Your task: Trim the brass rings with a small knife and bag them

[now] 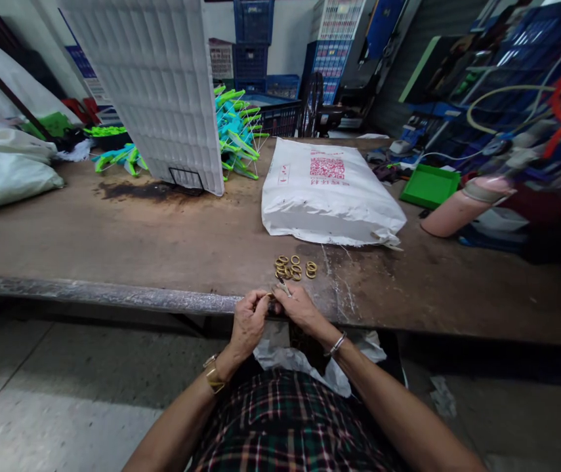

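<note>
My left hand [249, 319] and my right hand [300, 307] meet at the near edge of the brown worktable [162, 249]. Their fingertips pinch a small part [274, 298] between them; it is too small to name, though a thin metal tip [284, 286] sticks up from my right hand. Just beyond the hands lies a little heap of brass rings [294, 267] on the tabletop. A crumpled white plastic bag [304, 360] rests in my lap under the wrists.
A full white sack with red print [327, 193] lies behind the rings. A white gridded panel [162, 85] stands at the back left, with green and blue plastic pieces [235, 134] beside it. White bags [4, 167] sit far left; a green tray [429, 185] and pink cylinder [457, 206] at right.
</note>
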{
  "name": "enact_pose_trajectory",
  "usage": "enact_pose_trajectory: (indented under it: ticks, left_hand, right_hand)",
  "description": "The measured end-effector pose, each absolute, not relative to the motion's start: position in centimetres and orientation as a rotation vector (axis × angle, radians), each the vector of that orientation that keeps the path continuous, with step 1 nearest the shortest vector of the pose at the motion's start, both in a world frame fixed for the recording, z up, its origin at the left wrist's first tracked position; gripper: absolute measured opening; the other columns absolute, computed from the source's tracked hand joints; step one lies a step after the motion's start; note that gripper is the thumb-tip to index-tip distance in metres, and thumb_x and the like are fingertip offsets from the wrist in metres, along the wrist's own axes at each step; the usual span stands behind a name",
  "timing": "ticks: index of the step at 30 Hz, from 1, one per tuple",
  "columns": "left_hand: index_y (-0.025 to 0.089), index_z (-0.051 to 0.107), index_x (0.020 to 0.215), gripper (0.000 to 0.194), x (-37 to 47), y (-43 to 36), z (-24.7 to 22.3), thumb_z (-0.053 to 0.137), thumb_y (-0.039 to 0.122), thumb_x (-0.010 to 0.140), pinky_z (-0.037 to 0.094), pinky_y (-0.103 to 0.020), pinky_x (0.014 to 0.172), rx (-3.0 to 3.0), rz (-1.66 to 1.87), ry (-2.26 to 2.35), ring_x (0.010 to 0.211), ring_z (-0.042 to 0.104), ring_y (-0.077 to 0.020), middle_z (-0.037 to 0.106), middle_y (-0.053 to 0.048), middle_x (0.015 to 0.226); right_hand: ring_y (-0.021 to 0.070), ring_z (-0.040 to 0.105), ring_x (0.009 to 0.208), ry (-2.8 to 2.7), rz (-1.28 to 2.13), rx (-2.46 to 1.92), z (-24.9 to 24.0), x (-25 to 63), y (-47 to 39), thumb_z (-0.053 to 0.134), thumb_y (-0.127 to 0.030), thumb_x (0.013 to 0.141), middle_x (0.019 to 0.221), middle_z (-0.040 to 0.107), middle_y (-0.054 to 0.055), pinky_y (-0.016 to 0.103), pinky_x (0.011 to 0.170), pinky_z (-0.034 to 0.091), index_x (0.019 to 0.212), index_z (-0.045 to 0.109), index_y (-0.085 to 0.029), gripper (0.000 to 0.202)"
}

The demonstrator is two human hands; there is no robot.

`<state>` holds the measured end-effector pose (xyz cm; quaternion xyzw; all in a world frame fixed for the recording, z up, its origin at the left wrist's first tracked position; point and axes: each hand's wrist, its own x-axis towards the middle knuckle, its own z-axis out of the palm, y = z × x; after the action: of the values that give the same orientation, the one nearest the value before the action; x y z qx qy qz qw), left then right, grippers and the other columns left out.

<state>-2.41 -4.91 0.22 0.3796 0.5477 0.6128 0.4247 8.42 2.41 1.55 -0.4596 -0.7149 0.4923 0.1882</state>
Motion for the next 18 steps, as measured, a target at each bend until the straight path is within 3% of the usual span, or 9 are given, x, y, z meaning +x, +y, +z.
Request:
enact_pose_trajectory:
  ticks: [6,11,18]
  left_hand:
    - [0.017,0.051,0.073,0.033,-2.33,-4.93,-0.41,0.056,0.049,0.073,0.025,-0.019,0.04,0.671,1.339,1.228,0.04,0.033,-0.0051,0.043,0.007,0.05]
    - [0.017,0.048,0.073,0.037,-2.29,-5.02,-0.4,0.059,0.052,0.07,0.022,-0.017,0.037,0.573,1.293,1.07,0.038,0.033,-0.0036,0.046,0.006,0.054]
    - [0.017,0.048,0.074,0.035,-2.35,-5.24,-0.58,0.058,0.05,0.073,0.022,-0.016,0.037,0.557,1.342,0.991,0.039,0.033,-0.0029,0.047,0.006,0.056]
  right_hand:
    - [0.0084,0.038,0.051,-1.997,1.288,-1.272,1.27,8.57,2.7,0.045,-0.034,0.075,0.052,0.043,-0.005,0.022,0.05,0.029,0.054,0.043,-0.018,0.026]
    - [0.0081,0.035,0.052,-2.052,1.213,-1.213,1.09,8.72,2.77,0.044,-0.036,0.077,0.053,0.038,-0.006,0.022,0.051,0.028,0.055,0.042,-0.019,0.027]
    - [0.0094,0.039,0.054,-2.015,1.277,-1.209,1.7,8.64,2.56,0.042,-0.037,0.079,0.056,0.044,-0.004,0.022,0.054,0.032,0.06,0.046,-0.018,0.027]
